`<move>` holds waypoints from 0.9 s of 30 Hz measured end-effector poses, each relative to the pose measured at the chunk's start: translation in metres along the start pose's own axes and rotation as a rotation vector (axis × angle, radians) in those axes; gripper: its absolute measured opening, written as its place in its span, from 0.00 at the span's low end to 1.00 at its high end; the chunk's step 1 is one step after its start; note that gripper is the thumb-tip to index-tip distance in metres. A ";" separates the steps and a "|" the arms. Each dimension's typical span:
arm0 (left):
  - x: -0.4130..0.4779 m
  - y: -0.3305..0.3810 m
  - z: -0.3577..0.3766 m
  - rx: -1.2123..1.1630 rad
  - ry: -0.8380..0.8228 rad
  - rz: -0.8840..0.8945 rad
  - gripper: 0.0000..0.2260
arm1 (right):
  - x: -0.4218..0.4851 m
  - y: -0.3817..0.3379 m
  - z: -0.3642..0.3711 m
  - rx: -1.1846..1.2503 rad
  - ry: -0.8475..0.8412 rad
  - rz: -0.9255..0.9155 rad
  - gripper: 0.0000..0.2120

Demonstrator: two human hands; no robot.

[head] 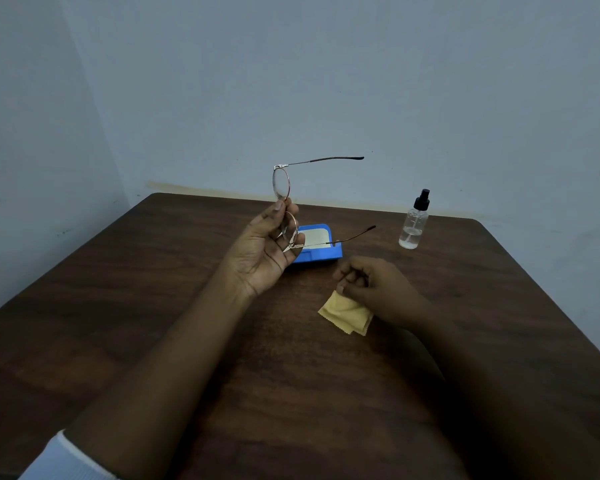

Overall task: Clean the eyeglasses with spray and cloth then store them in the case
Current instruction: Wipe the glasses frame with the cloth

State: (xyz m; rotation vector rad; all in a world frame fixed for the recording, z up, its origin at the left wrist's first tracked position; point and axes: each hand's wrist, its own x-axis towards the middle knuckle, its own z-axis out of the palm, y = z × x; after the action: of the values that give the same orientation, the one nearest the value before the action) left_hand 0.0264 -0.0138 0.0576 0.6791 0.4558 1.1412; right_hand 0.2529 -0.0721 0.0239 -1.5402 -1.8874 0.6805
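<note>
My left grip [262, 252] is raised just left of the frame's centre, palm turned toward me, fingers and thumb curled in and pinching the eyeglasses [281, 186]. They stand on end, one lens above the other. The lower lens sits inside my curled fingers, with the thumb tip pressed up near the bridge. The upper lens rises clear above my fingertips, against the wall. Both temples are unfolded and point toward the right of the frame, the upper one level and the lower one tilting slightly upward.

My right grip [374, 285] is lower, right of centre, knuckles up. Its fingers are drawn together, pinching a top corner of the yellow cloth [347, 315]. The cloth trails down and to the left from that pinch, folded over itself, with its zigzag edge against the worktop [153, 271] — I cannot tell how much of it is lifted.

The two grips are apart; the glasses are above and to the left of the cloth. The blue case [321, 247] lies on the worktop just behind my left grip, partly hidden by it, and the lower temple crosses in front of it. The spray bottle [413, 225] — clear, with a black top — stands upright farther right, well apart from both grips.
</note>
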 end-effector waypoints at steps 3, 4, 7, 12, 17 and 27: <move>-0.001 0.000 0.002 0.005 -0.003 0.001 0.04 | 0.001 -0.001 0.007 -0.027 0.033 -0.015 0.10; -0.001 -0.001 0.002 0.007 -0.002 0.003 0.04 | 0.002 -0.002 0.009 -0.053 0.017 -0.015 0.10; -0.001 -0.002 0.003 0.018 0.011 0.004 0.03 | 0.002 0.000 0.012 -0.091 -0.036 0.006 0.07; -0.001 -0.004 0.003 0.028 0.003 -0.002 0.04 | 0.012 0.021 -0.016 -0.104 0.370 0.098 0.07; 0.000 -0.011 0.008 0.064 -0.006 -0.020 0.05 | 0.030 0.056 -0.056 -0.190 0.779 0.204 0.15; -0.002 -0.016 0.006 0.057 -0.032 -0.029 0.04 | 0.077 0.076 -0.083 0.088 0.586 0.317 0.46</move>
State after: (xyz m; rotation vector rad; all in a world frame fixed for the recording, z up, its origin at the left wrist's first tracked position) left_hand 0.0405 -0.0215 0.0506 0.7374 0.4709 1.0915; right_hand 0.3533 0.0198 0.0364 -1.7601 -1.1831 0.3736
